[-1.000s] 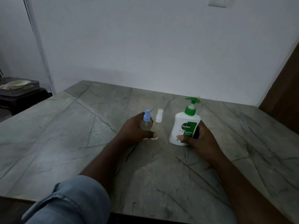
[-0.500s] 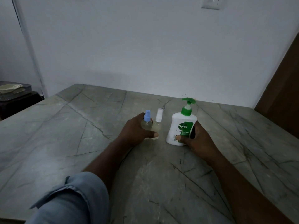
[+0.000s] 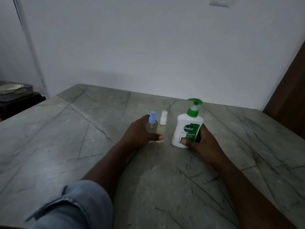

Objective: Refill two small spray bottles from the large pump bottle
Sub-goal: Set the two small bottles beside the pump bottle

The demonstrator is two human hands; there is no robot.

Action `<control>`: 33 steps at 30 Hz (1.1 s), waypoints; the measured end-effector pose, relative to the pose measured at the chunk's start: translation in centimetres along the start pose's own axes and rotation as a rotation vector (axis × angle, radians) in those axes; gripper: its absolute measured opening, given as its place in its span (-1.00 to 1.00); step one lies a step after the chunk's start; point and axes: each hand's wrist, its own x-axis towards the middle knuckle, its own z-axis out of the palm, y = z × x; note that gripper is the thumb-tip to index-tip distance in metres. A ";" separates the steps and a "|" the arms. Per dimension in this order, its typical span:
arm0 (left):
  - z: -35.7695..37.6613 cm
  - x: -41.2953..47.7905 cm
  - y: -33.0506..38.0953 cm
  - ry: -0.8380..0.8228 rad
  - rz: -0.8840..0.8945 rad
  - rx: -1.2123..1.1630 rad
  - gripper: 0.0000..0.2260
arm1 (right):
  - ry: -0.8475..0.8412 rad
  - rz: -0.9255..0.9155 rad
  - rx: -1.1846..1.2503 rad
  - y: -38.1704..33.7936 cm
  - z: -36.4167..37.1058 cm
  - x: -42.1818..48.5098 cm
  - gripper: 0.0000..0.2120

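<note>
- Large pump bottle (image 3: 183,123): white body, green pump head, green "Dettol Original" label. It stands upright on the table, right of centre in the frame.
- Right hand (image 3: 203,142): wrapped round the lower half of the pump bottle, with the thumb pressed on its front near the base.
- Blue-capped spray bottle (image 3: 151,125): small, clear, upright, just left of the pump bottle at centre frame.
- White-capped spray bottle (image 3: 162,128): small, clear, upright, touching the blue-capped one on its right side.
- Left hand (image 3: 137,136): grips both small bottles together, fingers behind them and the thumb across their fronts low down.
- Table (image 3: 66,129): grey-green stone top with dark veins, filling the lower frame.
- Sleeve (image 3: 74,207): pale blue, rolled up on the left forearm, lower left.
- Dark stand (image 3: 19,103): left edge of the frame, carrying a tray with a pale bowl (image 3: 10,88).
- Switch plate (image 3: 218,1): on the white wall, top right.
- Brown panel (image 3: 290,96): right edge.
</note>
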 end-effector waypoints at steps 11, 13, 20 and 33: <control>-0.7 -0.4 0.0 0.032 0.049 0.075 -0.59 | -0.017 0.005 -0.022 0.2 0.0 0.1 -0.36; -0.8 -0.5 0.0 0.025 0.052 0.083 -0.59 | -0.014 0.005 -0.016 0.2 0.0 0.1 -0.35; -0.9 -0.5 0.3 0.006 0.060 0.093 -0.59 | -0.020 0.005 -0.009 0.2 0.0 0.1 -0.37; -0.6 0.2 -1.5 -0.010 0.035 0.002 -0.24 | 0.018 0.032 0.036 0.1 0.0 0.0 -0.25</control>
